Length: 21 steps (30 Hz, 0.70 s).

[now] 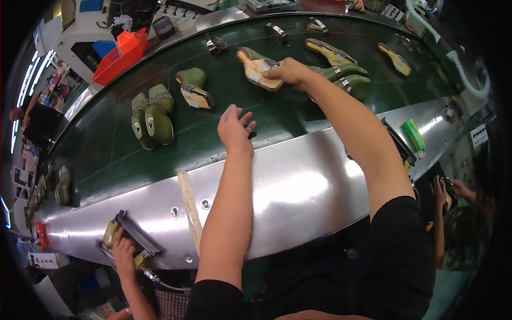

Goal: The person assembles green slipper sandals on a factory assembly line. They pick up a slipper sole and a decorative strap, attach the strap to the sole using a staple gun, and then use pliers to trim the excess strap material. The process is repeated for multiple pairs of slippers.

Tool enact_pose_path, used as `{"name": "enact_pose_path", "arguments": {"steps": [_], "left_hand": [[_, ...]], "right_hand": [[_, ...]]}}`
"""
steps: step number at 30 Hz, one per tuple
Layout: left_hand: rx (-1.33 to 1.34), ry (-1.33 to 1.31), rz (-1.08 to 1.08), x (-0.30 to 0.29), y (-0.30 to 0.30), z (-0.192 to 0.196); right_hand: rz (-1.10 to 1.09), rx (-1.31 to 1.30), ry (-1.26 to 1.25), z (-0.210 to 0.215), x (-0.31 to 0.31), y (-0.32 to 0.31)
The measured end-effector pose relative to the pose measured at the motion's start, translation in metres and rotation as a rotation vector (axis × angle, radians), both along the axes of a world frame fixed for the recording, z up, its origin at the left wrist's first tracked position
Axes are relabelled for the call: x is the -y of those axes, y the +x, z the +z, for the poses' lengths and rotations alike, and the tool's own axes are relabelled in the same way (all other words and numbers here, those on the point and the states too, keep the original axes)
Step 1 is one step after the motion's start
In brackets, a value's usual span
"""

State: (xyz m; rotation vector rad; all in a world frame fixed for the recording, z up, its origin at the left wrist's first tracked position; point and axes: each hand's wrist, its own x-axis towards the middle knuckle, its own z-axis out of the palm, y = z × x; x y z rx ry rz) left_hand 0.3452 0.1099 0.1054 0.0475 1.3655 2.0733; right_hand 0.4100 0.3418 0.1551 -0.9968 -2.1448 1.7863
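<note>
One shoe upper [260, 70] lies sole-up on the green belt [106, 154], its long axis running left to right. My right hand [288, 71] grips its right end. My left hand [235, 129], fingers spread and empty, hovers nearer me, left of the shoe upper.

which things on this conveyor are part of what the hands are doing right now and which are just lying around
In hand:
- right hand, its grip on the shoe upper with tan sole
- left hand, open over the green belt, holding nothing

Lying about:
- pair of green uppers
- single green upper
- orange basket
- green box
</note>
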Motion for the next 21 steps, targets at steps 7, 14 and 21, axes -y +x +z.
{"name": "enact_pose_path", "arguments": {"steps": [7, 14, 21], "left_hand": [[0.189, 0.539, -0.331, 0.01, -0.023, -0.002], [-0.187, 0.297, -0.916, 0.009, 0.013, 0.02], [-0.088, 0.384, -1.007, 0.012, 0.027, 0.032]], "right_hand": [[0.437, -0.477, 0.595, 0.026, 0.076, 0.09], [0.738, -0.703, 1.548, 0.011, 0.117, 0.115], [0.718, -0.51, 1.64, 0.008, 0.108, 0.134]]}}
